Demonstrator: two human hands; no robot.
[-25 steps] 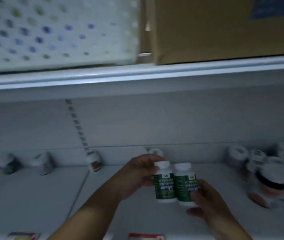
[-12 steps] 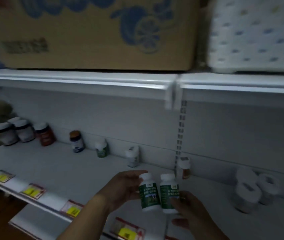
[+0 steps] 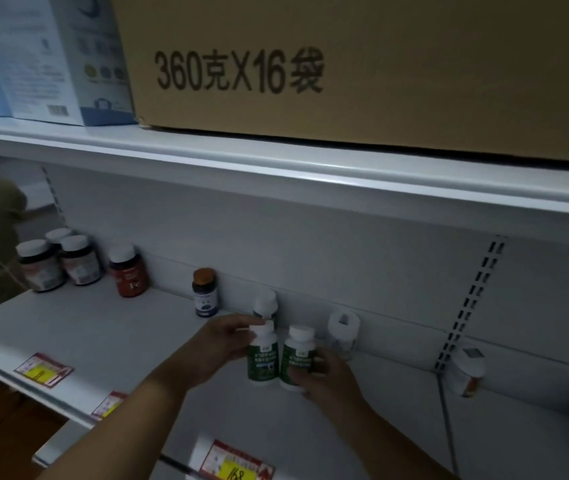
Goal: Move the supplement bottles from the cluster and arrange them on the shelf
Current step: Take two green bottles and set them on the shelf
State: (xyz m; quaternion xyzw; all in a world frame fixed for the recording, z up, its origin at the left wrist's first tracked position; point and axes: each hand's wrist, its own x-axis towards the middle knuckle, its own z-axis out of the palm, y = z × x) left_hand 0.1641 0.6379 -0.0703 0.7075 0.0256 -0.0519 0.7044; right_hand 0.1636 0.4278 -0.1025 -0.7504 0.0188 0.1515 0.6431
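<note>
- Nearest: price tags (image 3: 43, 369) ran along the front lip of the shelf (image 3: 110, 337).
- Left hand (image 3: 222, 342) gripped the left green bottle (image 3: 263, 356), fingers curled round its white cap and shoulder.
- Right hand (image 3: 324, 375) gripped the right green bottle (image 3: 297, 358) low on its body, thumb across the label.
- Both bottles were upright, labels toward the camera, side by side and touching or very nearly so. Could not tell if their bases rested on the shelf or hung just above it.
- Just behind them: a matching white-capped bottle (image 3: 265, 306) against the back wall, and a tilted white bottle (image 3: 342, 332) to its right.
- Farther left along the wall: a dark bottle with an orange cap (image 3: 204, 292), a red bottle (image 3: 128, 271), then a group of dark jars (image 3: 56, 261).
- Judgement: the pair looked bound for the spot in front of the matching bottle. Best set both down flat together, labels forward, squared to the wall, and let go only once they stood steady, minding the tilted white bottle near the right knuckles.
</note>
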